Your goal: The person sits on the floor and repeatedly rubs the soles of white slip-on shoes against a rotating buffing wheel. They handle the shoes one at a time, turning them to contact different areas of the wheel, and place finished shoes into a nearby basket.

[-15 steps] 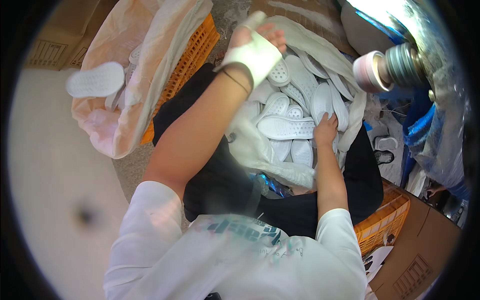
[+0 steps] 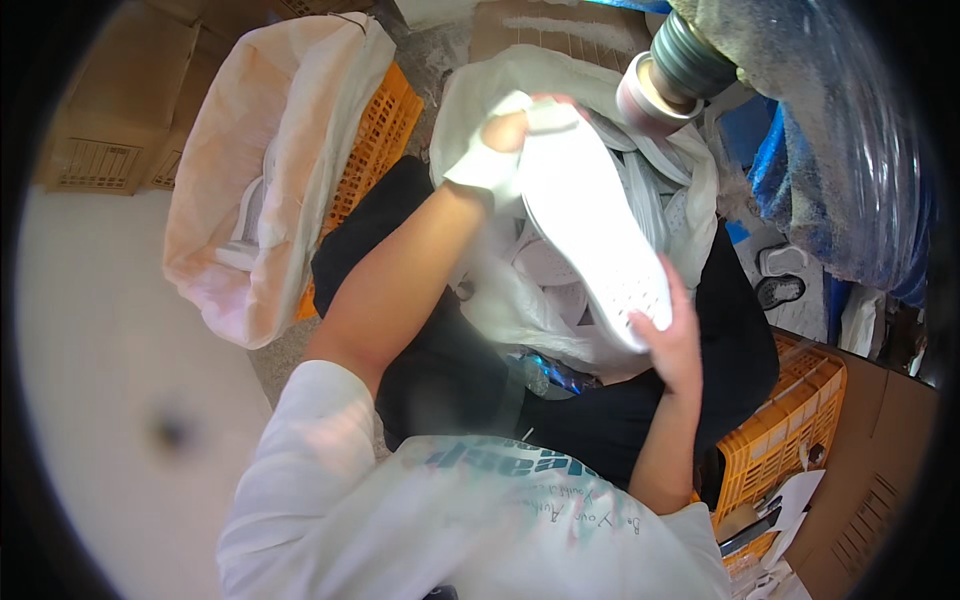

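Left hand (image 2: pixel 495 150): raised at upper centre of the frame, forearm stretched up, fingers closed on the white insole's far end.
Right hand (image 2: pixel 670 345): right of centre, fingers pinching the near end.
White insole (image 2: pixel 590 230): held aslant between both hands, above a white bag of insoles (image 2: pixel 470 100).
Orange crate (image 2: pixel 375 140): upper left.

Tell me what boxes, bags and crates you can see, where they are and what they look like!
Cardboard box: top left, brown, with a dark printed patch.
Bag-lined crate: left of the arms, orange plastic mesh under a pale bag.
White bag: centre, open, full of white insoles.
Second orange crate: lower right.
Cardboard box: bottom right, brown.
Left hand and right hand hold one white insole.
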### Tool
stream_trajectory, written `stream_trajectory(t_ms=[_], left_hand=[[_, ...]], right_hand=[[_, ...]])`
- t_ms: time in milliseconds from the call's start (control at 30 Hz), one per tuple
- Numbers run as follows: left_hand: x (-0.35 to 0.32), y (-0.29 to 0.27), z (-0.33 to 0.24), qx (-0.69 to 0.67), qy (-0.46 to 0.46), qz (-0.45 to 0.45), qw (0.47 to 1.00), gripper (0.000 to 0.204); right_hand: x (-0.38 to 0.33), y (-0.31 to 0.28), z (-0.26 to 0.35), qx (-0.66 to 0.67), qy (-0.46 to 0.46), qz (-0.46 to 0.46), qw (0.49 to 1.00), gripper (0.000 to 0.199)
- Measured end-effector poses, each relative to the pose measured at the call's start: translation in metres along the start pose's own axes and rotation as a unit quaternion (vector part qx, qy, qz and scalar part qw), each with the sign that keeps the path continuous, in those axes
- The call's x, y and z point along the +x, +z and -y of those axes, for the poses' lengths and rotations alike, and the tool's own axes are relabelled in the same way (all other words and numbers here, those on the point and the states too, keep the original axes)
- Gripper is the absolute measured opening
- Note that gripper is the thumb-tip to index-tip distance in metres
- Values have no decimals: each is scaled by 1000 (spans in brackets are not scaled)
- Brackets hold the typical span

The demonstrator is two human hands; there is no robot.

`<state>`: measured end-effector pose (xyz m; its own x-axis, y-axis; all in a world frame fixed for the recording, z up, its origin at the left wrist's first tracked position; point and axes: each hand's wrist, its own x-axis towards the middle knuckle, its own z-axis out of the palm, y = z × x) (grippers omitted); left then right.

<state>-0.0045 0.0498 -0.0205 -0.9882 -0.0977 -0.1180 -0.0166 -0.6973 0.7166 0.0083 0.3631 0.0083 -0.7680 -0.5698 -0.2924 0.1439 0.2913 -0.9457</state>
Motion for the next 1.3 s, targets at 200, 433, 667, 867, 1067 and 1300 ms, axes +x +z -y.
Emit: stream_trajectory(t_ms=[200,433,667,867,1067,1300], left_hand=[[-5,52,-18,-80,168,28,982,32],[-24,84,5,-59,148,11,987,31],[-27,47,-43,-137,139,32,980,31],[-40,62,-38,96,197,62,974,29],[-33,100,-20,-56,143,64,986,51],[-41,121,-18,-202,88,104,970,55]], right_hand=[[21,-46,12,219,-95,-172,956,35],[-15,-88,64,196,-64,-269,941,32],[35,-51,62,210,-35,-205,955,33],[72,-52,72,104,4,185,977,67],[84,-101,85,-94,41,130,986,84],[87,-128,114,-159,17,-5,987,81]])
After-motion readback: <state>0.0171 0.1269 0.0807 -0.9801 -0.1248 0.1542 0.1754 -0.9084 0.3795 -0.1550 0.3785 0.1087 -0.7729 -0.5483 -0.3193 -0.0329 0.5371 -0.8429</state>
